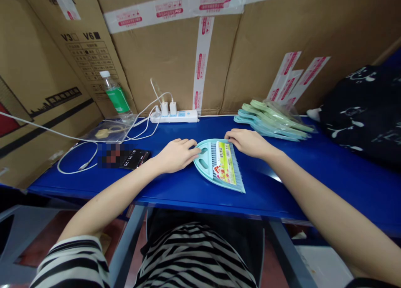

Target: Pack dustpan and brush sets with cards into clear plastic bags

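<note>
A light blue mini dustpan and brush set (205, 167) lies on the blue table in front of me, its bristles toward the right. A yellow-green and white printed label (226, 162) covers part of the bristles. My left hand (178, 155) pinches the dustpan's rounded left edge, the thumb and fingers closed at the rim. At the far right corner, my right hand (246, 142) has its bent fingers closed on the upper edge. The fingertips of the right hand are partly hidden from view.
Bagged blue and green dustpan sets (272, 121) lie stacked at the back right, beside a dark patterned bag (363, 116). At the back are a power strip (181, 116) with white cables and a bottle (117, 95). A phone (135, 159) lies left. Cardboard walls (169, 49) enclose the table (200, 196).
</note>
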Available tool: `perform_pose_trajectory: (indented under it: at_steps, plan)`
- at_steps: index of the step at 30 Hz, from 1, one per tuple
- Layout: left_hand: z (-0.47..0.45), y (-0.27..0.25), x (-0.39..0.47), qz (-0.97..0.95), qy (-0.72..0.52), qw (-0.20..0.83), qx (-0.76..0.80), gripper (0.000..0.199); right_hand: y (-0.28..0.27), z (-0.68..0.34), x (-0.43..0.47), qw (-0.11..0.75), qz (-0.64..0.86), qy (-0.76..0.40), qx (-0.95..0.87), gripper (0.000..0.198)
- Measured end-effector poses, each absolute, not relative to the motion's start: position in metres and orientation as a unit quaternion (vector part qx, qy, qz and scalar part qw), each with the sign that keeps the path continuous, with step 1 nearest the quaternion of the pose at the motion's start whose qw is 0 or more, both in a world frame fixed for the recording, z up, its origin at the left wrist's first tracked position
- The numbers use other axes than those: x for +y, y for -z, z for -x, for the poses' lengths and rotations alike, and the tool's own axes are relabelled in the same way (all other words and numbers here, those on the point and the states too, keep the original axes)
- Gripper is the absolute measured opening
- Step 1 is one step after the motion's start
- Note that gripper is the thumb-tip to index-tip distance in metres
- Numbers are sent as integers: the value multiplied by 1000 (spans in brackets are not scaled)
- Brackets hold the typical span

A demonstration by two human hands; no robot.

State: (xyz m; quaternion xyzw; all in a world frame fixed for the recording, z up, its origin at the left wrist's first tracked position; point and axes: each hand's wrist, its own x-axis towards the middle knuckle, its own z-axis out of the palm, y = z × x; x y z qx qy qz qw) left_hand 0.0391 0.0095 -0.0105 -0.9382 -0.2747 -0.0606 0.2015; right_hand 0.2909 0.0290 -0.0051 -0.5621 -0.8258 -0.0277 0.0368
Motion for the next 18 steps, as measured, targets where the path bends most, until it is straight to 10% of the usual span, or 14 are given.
perform_pose_trajectory:
  at_steps: [18]
  plan:
    - [-40, -8, 7, 829, -48, 189, -524, 31, 14, -304, 39, 80, 532, 43, -842, 28]
